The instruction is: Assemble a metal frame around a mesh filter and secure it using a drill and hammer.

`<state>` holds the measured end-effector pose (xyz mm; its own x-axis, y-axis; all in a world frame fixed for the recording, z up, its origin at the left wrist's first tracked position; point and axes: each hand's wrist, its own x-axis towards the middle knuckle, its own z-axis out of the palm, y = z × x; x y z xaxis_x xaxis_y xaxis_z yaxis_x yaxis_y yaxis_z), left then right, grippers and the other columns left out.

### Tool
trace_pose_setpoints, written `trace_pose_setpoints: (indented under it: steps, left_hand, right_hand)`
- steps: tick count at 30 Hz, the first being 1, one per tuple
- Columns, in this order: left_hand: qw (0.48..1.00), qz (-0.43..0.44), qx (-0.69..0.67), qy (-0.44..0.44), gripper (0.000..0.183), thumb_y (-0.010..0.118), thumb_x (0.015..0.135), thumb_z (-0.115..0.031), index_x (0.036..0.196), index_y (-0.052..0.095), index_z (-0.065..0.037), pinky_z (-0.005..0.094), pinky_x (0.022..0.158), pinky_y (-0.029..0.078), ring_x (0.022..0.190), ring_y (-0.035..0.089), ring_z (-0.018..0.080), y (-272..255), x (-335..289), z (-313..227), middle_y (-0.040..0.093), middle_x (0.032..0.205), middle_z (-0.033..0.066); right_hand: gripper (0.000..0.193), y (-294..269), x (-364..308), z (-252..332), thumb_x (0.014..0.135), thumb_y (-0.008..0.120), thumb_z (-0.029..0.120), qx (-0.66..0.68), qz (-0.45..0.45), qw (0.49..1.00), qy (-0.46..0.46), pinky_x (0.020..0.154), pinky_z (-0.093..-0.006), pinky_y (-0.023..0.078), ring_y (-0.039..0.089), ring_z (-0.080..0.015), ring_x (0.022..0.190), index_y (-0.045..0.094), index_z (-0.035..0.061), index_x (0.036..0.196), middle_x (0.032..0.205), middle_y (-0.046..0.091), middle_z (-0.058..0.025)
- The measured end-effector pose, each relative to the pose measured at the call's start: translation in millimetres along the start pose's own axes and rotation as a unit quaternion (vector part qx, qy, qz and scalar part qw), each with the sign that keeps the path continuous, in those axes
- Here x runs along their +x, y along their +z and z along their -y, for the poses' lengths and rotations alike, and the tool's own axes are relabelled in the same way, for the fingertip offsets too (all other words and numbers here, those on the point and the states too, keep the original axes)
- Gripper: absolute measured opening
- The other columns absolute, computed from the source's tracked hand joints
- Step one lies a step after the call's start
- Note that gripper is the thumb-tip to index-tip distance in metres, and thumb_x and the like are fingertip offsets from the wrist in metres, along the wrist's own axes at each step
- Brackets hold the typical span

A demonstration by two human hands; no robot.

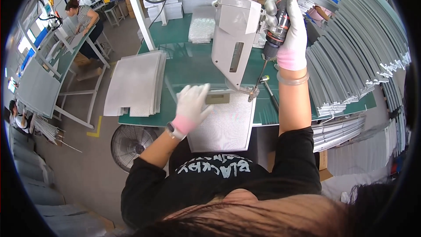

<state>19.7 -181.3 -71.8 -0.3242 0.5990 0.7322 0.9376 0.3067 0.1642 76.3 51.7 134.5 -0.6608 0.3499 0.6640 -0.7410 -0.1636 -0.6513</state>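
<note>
My right hand [293, 35], in a white glove with a pink cuff, is wrapped round an orange and black cordless screwdriver [277, 26]. Its long bit points down to a small clear tip at the foot of a pale grey screw feeder-like housing [228, 30] with a slotted window. Under that tip lies the far edge of a white, finely perforated panel [226, 125] with a rectangular cutout, overhanging the bench's front edge. On the panel's left side rests my left hand [192, 103], gloved too, its fingers stretched out and holding nothing.
A hammer [271, 93] lies right of the panel on the green bench top [175, 79]. Stacked white panels [133, 83] stand at left, and many grey metal strips [351, 52] lean at right. A floor fan [131, 147] sits below; a person [83, 19] works at another bench.
</note>
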Motion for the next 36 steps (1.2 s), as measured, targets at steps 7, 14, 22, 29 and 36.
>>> trace_pose_setpoints:
  steps: [7, 14, 22, 29, 36]
  left_hand:
    - [0.995, 0.081, -0.017, -0.051, 0.03, 0.074, 0.066, -0.032, 0.07, 0.06, -0.006, 0.0465, 0.066, 0.041, 0.066, 0.056, 0.0337, 31, 14, -43, 0.056, 0.067, 0.0118]
    - [0.997, 0.072, -0.028, -0.029, 0.028, 0.078, 0.062, -0.031, 0.072, 0.062, -0.009, 0.0429, 0.063, 0.04, 0.06, 0.055, 0.0294, -2, -5, -65, 0.056, 0.063, 0.0069]
    - [0.995, 0.067, -0.062, -0.032, 0.026, 0.078, 0.062, -0.028, 0.081, 0.069, -0.013, 0.0389, 0.057, 0.039, 0.062, 0.06, 0.0234, -16, -13, -78, 0.065, 0.075, 0.002]
    - [0.997, 0.046, -0.054, -0.012, 0.026, 0.078, 0.066, -0.029, 0.086, 0.07, -0.013, 0.0385, 0.058, 0.04, 0.065, 0.059, 0.0223, -14, -15, -74, 0.063, 0.076, 0.001]
    - [0.995, 0.047, -0.09, -0.016, 0.03, 0.077, 0.07, -0.034, 0.096, 0.074, -0.02, 0.0398, 0.055, 0.039, 0.058, 0.058, 0.0225, -6, -20, -73, 0.062, 0.073, -0.0015]
  right_hand:
    - [0.043, -7, -28, -11, 0.099, 0.055, 0.035, -0.003, 0.009, 0.999, 0.036, 0.054, -0.0233, 0.045, 0.056, -0.0106, 0.065, 0.045, 0.0091, 0.132, 0.082, 0.059, -0.0049]
    - [0.051, -2, -56, -27, 0.098, 0.056, 0.036, 0.029, 0.001, 0.998, 0.05, 0.051, -0.0239, 0.044, 0.056, -0.0128, 0.062, 0.04, 0.0071, 0.138, 0.08, 0.058, -0.0069]
    - [0.057, 6, -73, -24, 0.1, 0.053, 0.039, 0.062, -0.004, 0.997, 0.039, 0.05, -0.0242, 0.044, 0.054, -0.0118, 0.058, 0.035, 0.0055, 0.142, 0.081, 0.057, -0.0071]
    - [0.058, 14, -76, -23, 0.099, 0.054, 0.041, 0.029, -0.025, 0.999, 0.023, 0.05, -0.0243, 0.044, 0.053, -0.0115, 0.057, 0.036, 0.0047, 0.141, 0.08, 0.056, -0.0071]
    - [0.08, 19, -111, -44, 0.09, 0.065, 0.053, 0.026, 0.014, 0.994, 0.103, 0.044, -0.0223, 0.041, 0.049, -0.0099, 0.05, 0.029, 0.002, 0.141, 0.072, 0.05, -0.0043]
